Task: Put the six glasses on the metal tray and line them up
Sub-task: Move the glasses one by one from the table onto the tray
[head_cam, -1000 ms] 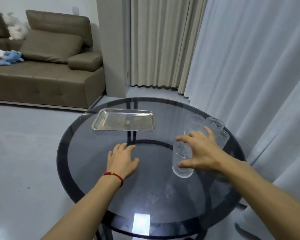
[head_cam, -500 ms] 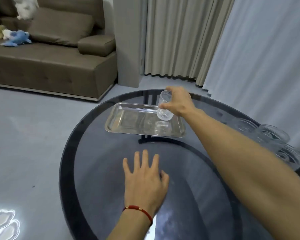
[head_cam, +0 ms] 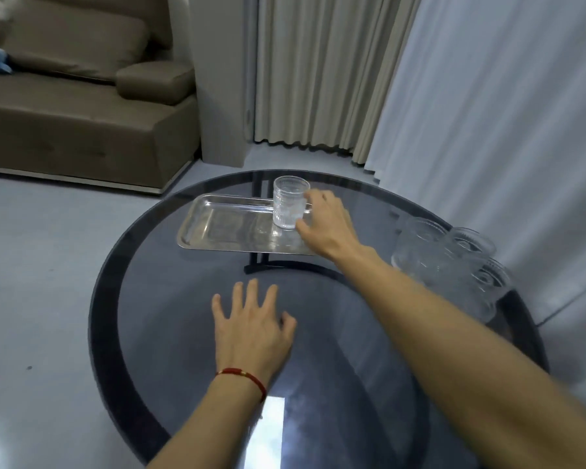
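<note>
A ribbed clear glass (head_cam: 290, 204) stands upright on the right end of the metal tray (head_cam: 217, 228), which lies at the far side of the round dark glass table (head_cam: 170, 333). My right hand (head_cam: 325, 225) is just right of that glass, fingers apart and curved beside it, thumb and fingertip at its side without wrapping it. My left hand (head_cam: 251, 323) lies flat on the table with spread fingers and holds nothing. Several more clear glasses (head_cam: 430, 252) stand bunched at the table's right edge, partly hidden by my right forearm.
A brown sofa (head_cam: 82, 123) stands to the far left on the grey floor. Beige curtains (head_cam: 312, 69) and pale drapes (head_cam: 504, 113) hang behind and right of the table. The tray's left and middle parts are bare metal.
My right hand carried a glass from the bunch at the right over to the tray, held it tilted above it, and now the glass stands on the tray with my fingers loosened. The left hand stayed flat.
</note>
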